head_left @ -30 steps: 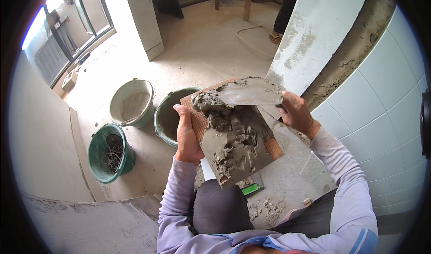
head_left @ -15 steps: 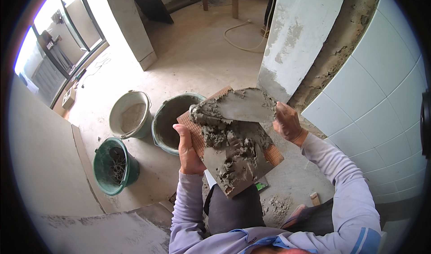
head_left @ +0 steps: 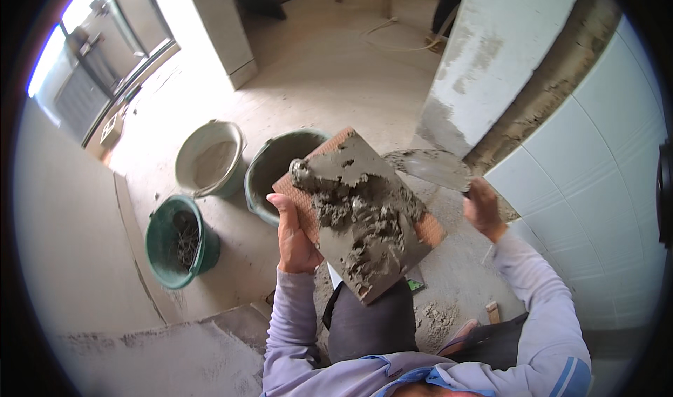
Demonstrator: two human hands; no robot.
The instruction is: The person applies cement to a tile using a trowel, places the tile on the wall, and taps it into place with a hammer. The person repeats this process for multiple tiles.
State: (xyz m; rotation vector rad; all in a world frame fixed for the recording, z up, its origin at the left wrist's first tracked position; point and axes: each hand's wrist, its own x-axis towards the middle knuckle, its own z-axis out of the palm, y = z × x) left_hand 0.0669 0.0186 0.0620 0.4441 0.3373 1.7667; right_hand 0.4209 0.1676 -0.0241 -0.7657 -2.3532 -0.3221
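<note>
With my left hand (head_left: 296,237) I hold a reddish tile (head_left: 429,230) by its left edge, its ribbed back facing up. Wet grey mortar (head_left: 364,218) covers most of that back, smooth in places and lumpy along the middle. The tile is tilted above my left knee. In my right hand (head_left: 484,209) is a trowel (head_left: 431,168), gripped by its handle, which the fingers mostly hide. Its mortar-smeared blade lies just beyond the tile's upper right edge.
A green bucket (head_left: 254,199) stands behind the tile. Left of it are a pale bucket (head_left: 184,169) with grey material and a green bucket (head_left: 155,257) holding wiry scraps. White tiled wall (head_left: 561,158) rises at right. Mortar crumbs (head_left: 436,320) lie by my foot.
The trowel has moved right, off the mortar on the tile, with my right hand. The tile stays in my left hand, its mortar-coated far edge now uncovered. The view has shifted slightly.
</note>
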